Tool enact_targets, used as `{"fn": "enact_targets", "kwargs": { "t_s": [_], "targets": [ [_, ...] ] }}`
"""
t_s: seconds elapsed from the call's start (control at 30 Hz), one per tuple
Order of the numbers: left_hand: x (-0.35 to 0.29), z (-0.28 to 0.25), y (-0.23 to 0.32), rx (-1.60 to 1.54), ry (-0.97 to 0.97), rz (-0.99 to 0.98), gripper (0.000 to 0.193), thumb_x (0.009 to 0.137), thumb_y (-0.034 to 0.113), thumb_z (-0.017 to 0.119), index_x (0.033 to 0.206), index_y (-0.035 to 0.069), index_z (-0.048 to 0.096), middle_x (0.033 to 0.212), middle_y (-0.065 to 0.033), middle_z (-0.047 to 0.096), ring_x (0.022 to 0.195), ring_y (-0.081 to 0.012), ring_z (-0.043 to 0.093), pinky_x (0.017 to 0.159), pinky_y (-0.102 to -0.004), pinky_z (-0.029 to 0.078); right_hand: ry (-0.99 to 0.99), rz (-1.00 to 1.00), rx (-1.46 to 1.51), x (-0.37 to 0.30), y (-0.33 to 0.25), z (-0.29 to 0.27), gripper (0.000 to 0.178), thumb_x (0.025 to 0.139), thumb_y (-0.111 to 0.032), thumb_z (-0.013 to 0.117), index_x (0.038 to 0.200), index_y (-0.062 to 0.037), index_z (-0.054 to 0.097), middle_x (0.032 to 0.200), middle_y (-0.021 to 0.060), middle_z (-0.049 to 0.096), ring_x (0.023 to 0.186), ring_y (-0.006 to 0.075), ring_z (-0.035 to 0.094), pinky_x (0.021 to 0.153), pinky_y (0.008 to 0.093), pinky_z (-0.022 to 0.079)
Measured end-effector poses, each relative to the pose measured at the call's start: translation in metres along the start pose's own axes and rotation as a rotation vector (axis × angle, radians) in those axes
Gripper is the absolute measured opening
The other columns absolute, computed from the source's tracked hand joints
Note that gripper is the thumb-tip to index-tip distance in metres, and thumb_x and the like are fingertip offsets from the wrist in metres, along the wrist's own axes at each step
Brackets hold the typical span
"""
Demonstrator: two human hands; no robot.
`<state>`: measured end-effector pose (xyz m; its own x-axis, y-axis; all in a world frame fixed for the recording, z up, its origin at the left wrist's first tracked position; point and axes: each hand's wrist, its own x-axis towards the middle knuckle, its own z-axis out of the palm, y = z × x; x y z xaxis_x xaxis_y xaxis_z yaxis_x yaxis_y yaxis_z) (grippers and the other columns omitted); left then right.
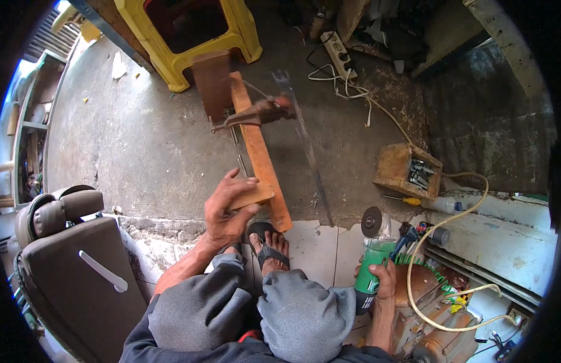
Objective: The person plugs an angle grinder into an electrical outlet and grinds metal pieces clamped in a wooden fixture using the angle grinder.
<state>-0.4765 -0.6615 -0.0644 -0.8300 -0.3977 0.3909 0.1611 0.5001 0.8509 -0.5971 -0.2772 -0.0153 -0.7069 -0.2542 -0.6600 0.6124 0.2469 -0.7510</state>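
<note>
My left hand [229, 209] grips a short piece of wood [256, 196] between thumb and fingers, just left of a long orange-brown wooden bar [259, 154]. Across the far half of that bar sits a rusty clamp [259, 113], slightly blurred. A brown plate [212, 88] stands by the bar's far end, and a thin metal rod [242, 166] shows beyond my left fingers. At the right, my right hand [383, 278] is wrapped round a green angle grinder [375, 266]. The grinder's dark disc [372, 221] points away from me; whether it spins I cannot tell.
A yellow stool [165, 66] stands at the far side. Beyond the right hand are a wooden box [394, 169] of metal pieces, a yellow-handled screwdriver [409, 201] and a pale cable [483, 193]. A power strip [339, 55] lies farther off. A brown chair [80, 266] stands left.
</note>
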Motion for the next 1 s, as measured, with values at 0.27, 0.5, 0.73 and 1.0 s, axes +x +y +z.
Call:
{"fn": "enact_targets", "kwargs": {
  "t_s": [0.27,0.5,0.73,1.0],
  "targets": [
    [-0.058,0.016,-0.016,-0.236,-0.12,-0.236,0.063,0.085,0.01,0.082,0.141,0.001,0.054,0.143,-0.021,0.06,0.144,-0.034,0.048,0.121,-0.0462,0.035,0.019,-0.048,0.008,-0.003,-0.013,0.0,0.049,0.074,-0.028,0.07,0.11,0.0042,0.061,0.085,0.0149,0.066,0.069,0.0257,0.07,0.063,0.0373,0.058],
    [-0.078,0.003,-0.03,-0.145,-0.11,-0.192,0.063,0.08,0.007,0.085,0.136,-0.002,0.058,0.137,-0.0213,0.065,0.132,-0.0343,0.06,0.112,-0.0424,0.046,-0.115,0.052,-0.091,-0.015,-0.029,-0.003,0.054,0.076,-0.025,0.071,0.12,0.0031,0.058,0.093,0.0137,0.067,0.076,0.0242,0.07,0.066,0.0361,0.057],
    [-0.061,0.007,-0.027,-0.005,-0.145,-0.153,0.062,0.074,0.008,0.089,0.131,-0.001,0.063,0.128,-0.0212,0.07,0.119,-0.0339,0.069,0.099,-0.0396,0.056,-0.211,0.122,-0.291,-0.023,-0.01,-0.009,0.057,0.076,-0.028,0.072,0.124,-0.0004,0.059,0.101,0.008,0.063,0.089,0.0192,0.063,0.081,0.0333,0.051],
    [-0.059,0.002,-0.027,0.006,-0.175,-0.146,0.062,0.074,0.01,0.09,0.13,-0.002,0.065,0.127,-0.0218,0.07,0.118,-0.0338,0.07,0.099,-0.04,0.056,-0.172,0.218,-0.251,-0.021,-0.004,0.019,0.05,0.079,-0.025,0.07,0.122,-0.001,0.057,0.095,0.0075,0.064,0.083,0.0192,0.066,0.076,0.0336,0.055]
  ]
}}
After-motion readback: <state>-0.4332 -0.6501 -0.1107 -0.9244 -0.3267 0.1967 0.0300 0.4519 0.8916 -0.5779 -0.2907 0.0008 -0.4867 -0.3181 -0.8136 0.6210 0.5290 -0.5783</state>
